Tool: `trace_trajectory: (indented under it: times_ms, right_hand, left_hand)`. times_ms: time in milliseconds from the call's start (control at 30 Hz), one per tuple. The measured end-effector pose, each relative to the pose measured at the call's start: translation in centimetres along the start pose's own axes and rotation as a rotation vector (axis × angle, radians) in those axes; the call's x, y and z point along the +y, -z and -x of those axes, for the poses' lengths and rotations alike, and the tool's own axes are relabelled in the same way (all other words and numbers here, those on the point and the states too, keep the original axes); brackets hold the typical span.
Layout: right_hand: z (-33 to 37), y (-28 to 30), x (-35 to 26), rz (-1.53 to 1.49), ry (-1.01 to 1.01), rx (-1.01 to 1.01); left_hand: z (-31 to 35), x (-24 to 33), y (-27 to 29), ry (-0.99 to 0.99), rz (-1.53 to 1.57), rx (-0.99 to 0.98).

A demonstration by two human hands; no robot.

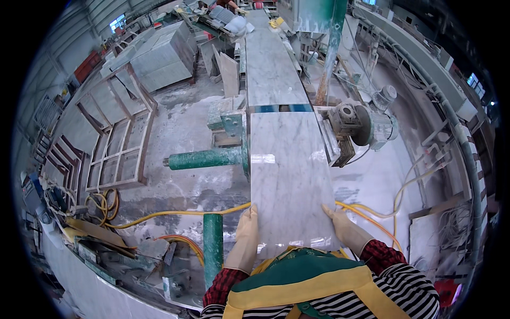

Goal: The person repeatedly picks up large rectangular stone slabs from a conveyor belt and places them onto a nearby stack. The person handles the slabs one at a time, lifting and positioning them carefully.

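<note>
A long, polished white marble slab [289, 178] with grey veins lies in front of me, its near end close to my green and yellow apron [303, 282]. My left hand [246, 234], in a pale glove, grips the slab's left edge near that end. On the opposite edge, my right hand [344, 227], gloved alike, holds the slab with its fingers partly hidden underneath. Beyond a narrow blue strip [265, 108], a second marble slab [273, 69] continues away along the same line.
Left of the slab stick out a green roller [204, 158] and an upright green post [213, 247]. A motor [366, 123] sits to the right. Yellow hoses [164, 213] cross the floor. Farther left stand a metal frame [125, 141] and stacked slabs [162, 56]. Someone's arm [234, 5] shows at the far end.
</note>
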State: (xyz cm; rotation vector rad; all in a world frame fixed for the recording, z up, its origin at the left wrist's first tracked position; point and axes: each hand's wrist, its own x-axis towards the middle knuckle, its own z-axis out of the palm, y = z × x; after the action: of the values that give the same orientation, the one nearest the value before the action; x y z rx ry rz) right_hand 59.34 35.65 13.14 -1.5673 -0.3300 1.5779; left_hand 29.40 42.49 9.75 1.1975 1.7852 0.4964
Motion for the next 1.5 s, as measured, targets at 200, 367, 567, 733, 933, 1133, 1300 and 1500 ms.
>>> trace_trajectory:
  times_ms: [200,367,567,733,933,1133,1300,1500]
  right_hand:
    - [-1.7,-0.8,-1.4,-0.017,-0.027,0.024]
    - [-3.9,-0.3,-1.6,-0.039,0.007,-0.019]
    - [-4.7,-0.8,-3.2,-0.057,-0.029,-0.012]
    - [-6.1,-0.7,-3.4,-0.042,-0.019,-0.003]
    - [-8.2,0.2,-2.7,-0.037,-0.008,-0.011]
    - [-9.4,0.6,-2.4,-0.014,0.017,-0.014]
    - [-10.0,0.7,-2.8,-0.053,0.05,-0.036]
    - [-9.7,0.4,-4.3,-0.006,0.019,0.001]
  left_hand:
    - [-4.2,-2.3,-1.5,-0.013,-0.023,-0.009]
    - [-6.6,-2.8,-2.5,0.019,0.147,-0.042]
    - [-5.3,1.3,-1.4,-0.033,0.035,0.013]
    - [-5.6,2.5,-1.1,-0.008,-0.03,0.002]
    - [-5.7,3.3,-1.2,-0.024,-0.035,0.045]
    - [-7.4,2.6,-1.6,-0.005,0.056,-0.001]
    - [-9.7,0.5,-3.1,-0.039,0.212,0.005]
    - [-10.9,-0.3,-4.1,0.013,0.307,-0.031]
